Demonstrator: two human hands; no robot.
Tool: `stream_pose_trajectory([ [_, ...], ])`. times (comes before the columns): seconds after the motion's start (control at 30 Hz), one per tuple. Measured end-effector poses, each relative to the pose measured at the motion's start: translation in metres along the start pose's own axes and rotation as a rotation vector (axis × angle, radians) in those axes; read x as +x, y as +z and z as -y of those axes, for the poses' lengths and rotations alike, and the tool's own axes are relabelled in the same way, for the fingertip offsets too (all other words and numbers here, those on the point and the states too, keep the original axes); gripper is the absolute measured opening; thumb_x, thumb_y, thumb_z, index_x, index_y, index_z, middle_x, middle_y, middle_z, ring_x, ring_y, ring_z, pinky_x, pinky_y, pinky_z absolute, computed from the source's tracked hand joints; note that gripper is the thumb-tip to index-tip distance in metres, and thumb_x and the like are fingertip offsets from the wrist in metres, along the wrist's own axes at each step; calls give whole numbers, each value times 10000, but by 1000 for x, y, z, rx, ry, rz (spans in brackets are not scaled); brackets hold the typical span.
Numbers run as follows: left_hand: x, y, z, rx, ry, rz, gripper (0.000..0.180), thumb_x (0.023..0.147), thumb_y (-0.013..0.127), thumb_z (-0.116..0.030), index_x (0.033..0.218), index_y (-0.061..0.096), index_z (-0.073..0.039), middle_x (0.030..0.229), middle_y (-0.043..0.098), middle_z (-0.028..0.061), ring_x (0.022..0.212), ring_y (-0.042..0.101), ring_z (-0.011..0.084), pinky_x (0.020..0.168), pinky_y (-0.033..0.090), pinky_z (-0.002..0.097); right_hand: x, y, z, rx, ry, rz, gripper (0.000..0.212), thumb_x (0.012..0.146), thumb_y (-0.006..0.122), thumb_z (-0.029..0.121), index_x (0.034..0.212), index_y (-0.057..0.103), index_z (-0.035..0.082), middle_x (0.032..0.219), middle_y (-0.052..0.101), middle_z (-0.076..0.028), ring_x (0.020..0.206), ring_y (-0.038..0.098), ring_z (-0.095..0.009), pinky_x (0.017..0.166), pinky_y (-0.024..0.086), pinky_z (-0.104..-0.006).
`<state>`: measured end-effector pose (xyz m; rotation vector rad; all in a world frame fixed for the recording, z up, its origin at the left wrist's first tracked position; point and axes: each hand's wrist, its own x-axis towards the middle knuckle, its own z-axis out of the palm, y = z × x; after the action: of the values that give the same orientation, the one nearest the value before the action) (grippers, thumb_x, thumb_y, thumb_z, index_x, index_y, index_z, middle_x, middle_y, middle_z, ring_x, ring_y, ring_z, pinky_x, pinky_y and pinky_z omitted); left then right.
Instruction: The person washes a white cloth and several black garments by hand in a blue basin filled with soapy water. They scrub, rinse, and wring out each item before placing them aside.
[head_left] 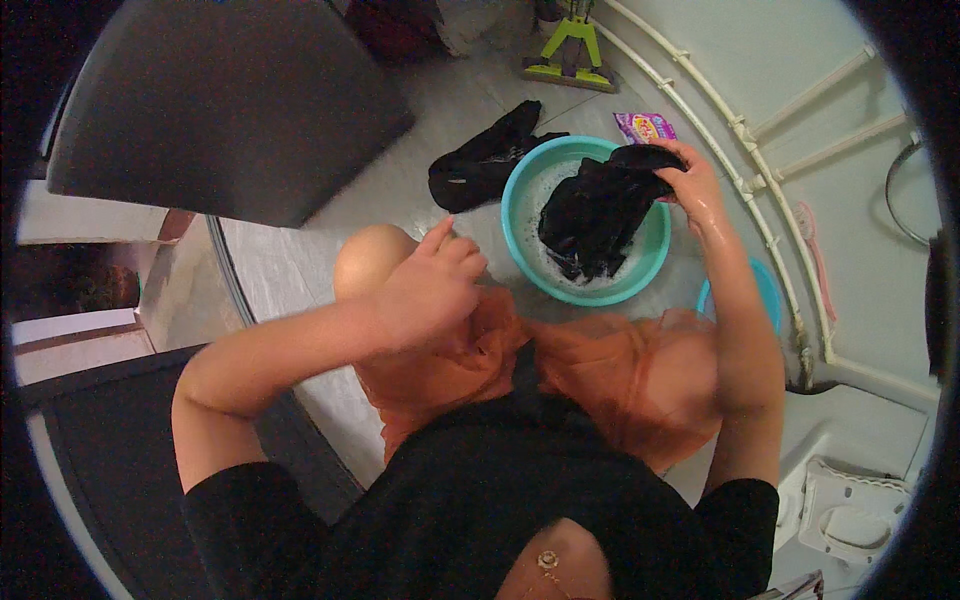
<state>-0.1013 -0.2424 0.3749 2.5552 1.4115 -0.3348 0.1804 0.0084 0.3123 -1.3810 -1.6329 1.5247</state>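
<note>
A black wet garment (597, 212) lies bunched in a turquoise basin (513, 235) of sudsy water. At the basin's right rim, my right hand (690, 190) grips a raised end of that cloth between thumb and fingers. My left hand (437, 285) hovers beside my left knee, left of the basin, with its fingers loosely bent and apart and nothing in them. On the floor just past the basin's left side is a second black garment (483, 160), partly hidden behind the rim.
A purple packet (645, 127) rests behind the basin. Further back stands a green mop head (572, 60). White pipes (740, 130) run along the right wall, with a pink brush (815, 260) beside them. Another blue basin (765, 290) shows behind my right forearm. A dark door panel (225, 110) is at upper left.
</note>
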Motion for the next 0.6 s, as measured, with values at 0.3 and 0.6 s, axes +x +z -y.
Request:
stream_pose_trajectory([
  [0.3,-72,-1,-19,-282,-13,-162,297,776,592,-109,1063,654,-63,1244,545,62,1333,371,299,1141,234,527,-1,-6,-19,-18,-31,-53,409,780,610,22,1176,625,125,1009,652,-43,798,643,-140,587,537,-265],
  [0.6,-123,-48,47,49,-662,-648,162,766,655,-7,909,591,-45,1181,557,146,1255,438,370,1039,353,475,-15,1,-16,-9,-20,-68,425,738,620,-31,1143,636,94,968,659,-71,803,644,-162,582,542,-278],
])
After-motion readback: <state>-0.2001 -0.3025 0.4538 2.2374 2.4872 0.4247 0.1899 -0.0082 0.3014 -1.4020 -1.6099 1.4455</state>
